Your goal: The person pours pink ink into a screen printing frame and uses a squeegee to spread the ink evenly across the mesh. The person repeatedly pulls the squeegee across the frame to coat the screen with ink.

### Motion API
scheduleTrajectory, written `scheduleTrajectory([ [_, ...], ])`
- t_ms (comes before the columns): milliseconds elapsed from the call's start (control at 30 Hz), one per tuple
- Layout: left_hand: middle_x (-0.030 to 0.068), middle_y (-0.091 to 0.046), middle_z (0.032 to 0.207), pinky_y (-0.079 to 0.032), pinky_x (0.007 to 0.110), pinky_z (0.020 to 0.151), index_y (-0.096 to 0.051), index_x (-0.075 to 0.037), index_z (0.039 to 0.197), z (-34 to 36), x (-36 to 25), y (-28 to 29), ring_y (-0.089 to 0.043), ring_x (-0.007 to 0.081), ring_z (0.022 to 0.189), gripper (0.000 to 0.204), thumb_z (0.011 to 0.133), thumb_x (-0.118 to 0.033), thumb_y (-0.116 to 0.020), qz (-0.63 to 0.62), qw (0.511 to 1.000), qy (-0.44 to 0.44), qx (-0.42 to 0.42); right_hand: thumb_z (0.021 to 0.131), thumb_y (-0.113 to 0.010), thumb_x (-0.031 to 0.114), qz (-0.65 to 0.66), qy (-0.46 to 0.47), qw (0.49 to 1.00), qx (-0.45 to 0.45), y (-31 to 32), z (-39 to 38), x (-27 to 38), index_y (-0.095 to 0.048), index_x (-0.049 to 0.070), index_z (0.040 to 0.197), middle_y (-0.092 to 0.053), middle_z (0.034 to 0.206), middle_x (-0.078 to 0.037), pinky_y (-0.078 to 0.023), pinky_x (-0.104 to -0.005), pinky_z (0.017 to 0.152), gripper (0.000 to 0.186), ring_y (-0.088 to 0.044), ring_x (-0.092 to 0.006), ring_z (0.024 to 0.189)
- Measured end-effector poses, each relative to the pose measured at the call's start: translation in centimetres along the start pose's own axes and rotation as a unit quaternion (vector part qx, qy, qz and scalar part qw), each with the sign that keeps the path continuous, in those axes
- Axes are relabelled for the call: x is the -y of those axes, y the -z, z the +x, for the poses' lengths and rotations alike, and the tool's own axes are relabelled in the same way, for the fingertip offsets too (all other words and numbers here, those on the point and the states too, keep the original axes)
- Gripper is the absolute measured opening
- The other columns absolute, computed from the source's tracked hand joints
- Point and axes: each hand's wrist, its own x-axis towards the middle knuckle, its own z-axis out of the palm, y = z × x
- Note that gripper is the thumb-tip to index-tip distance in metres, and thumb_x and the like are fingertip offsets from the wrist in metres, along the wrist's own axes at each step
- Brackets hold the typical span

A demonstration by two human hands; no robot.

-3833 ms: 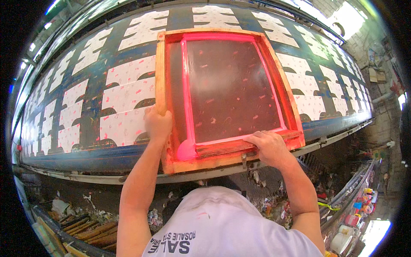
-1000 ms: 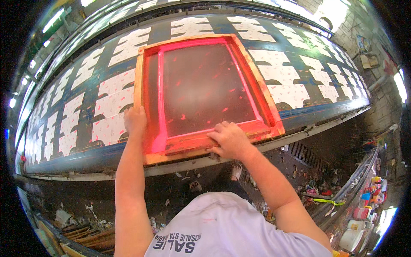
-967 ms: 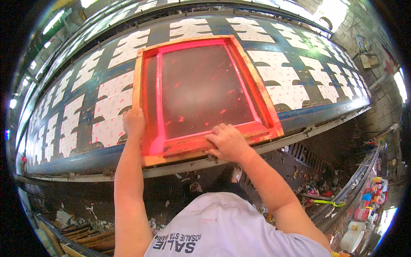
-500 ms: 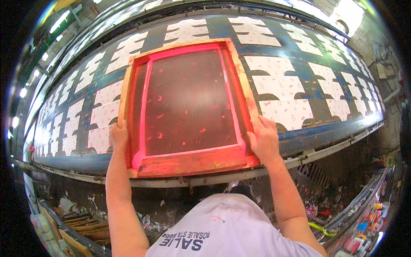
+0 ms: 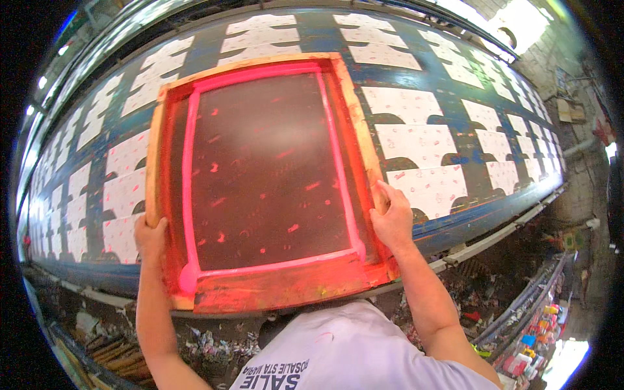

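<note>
Between my hands is a screen-printing frame (image 5: 279, 289), its wooden sides stained red and its dark mesh (image 5: 266, 172) bordered by bright pink ink. Small pink motifs show across the mesh. My left hand (image 5: 151, 238) is closed around the left side, low down. On the right side, my right hand (image 5: 392, 213) grips the wood, thumb toward the inside. The frame's near end reaches over the table's front edge, close to my shirt. Beneath and around it are white cut fabric pieces (image 5: 422, 142) with small printed motifs, laid in rows.
The long dark blue printing table (image 5: 455, 224) runs left to right, with a rail along its front. Below lie scraps and litter (image 5: 224, 344). Wooden sticks (image 5: 117, 354) are at lower left, and a rack of colourful containers (image 5: 530, 341) stands at lower right.
The frame has come nearer my body and shifted left in the picture, appearing larger and slightly turned. Both hands have kept their hold on it. The whole view has shifted too.
</note>
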Motion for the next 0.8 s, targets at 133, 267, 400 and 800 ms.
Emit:
scheduleTrajectory([
  [133,0.0204,-0.076,0.104,-0.058,0.047,0.09,-0.076,0.004,0.109,1.0,1.3,0.2,-0.075,0.036,0.096,0.041,0.084,-0.023,-0.094,-0.007,1.0,0.0,0.018,0.08,-0.083,0.003,0.013,-0.015,1.0,0.005,1.0,0.2,1.0,-0.076,0.011,0.14,-0.076,0.119,-0.017,-0.059,-0.0495,0.101,0.061,-0.072,-0.0407,0.115],
  [267,0.0126,-0.078,0.093,-0.058,0.041,0.08,-0.077,0.003,0.102,2.5,2.3,0.6,-0.072,0.0247,0.081,0.033,0.081,-0.013,-0.094,-0.113,0.991,0.039,0.06,0.079,-0.083,0.005,0.031,0.014,0.999,0.002,3.4,0.7,2.1,-0.077,0.013,0.136,-0.074,0.114,-0.016,-0.059,-0.0524,0.1,0.057,-0.071,-0.0436,0.112],
  [400,0.0078,-0.077,0.09,-0.057,0.038,0.076,-0.077,0.002,0.098,2.5,0.8,1.1,-0.069,0.0203,0.077,0.027,0.079,-0.009,-0.094,-0.15,0.986,0.044,0.052,0.081,-0.082,0.006,0.025,0.04,0.999,-0.013,6.2,2.4,1.4,-0.078,0.014,0.134,-0.075,0.114,-0.018,-0.06,-0.0535,0.099,0.054,-0.072,-0.0443,0.111],
  [800,0.0064,-0.074,0.09,-0.056,0.036,0.076,-0.074,0.002,0.098,-8.0,-21.8,-4.1,-0.067,0.0185,0.078,0.031,0.077,-0.007,-0.094,-0.158,0.987,0.018,0.018,0.084,-0.075,0.001,0.056,-0.024,0.996,-0.06,15.4,7.7,-17.1,-0.08,0.011,0.133,-0.08,0.121,-0.019,-0.061,-0.0487,0.102,0.05,-0.075,-0.0411,0.116],
])
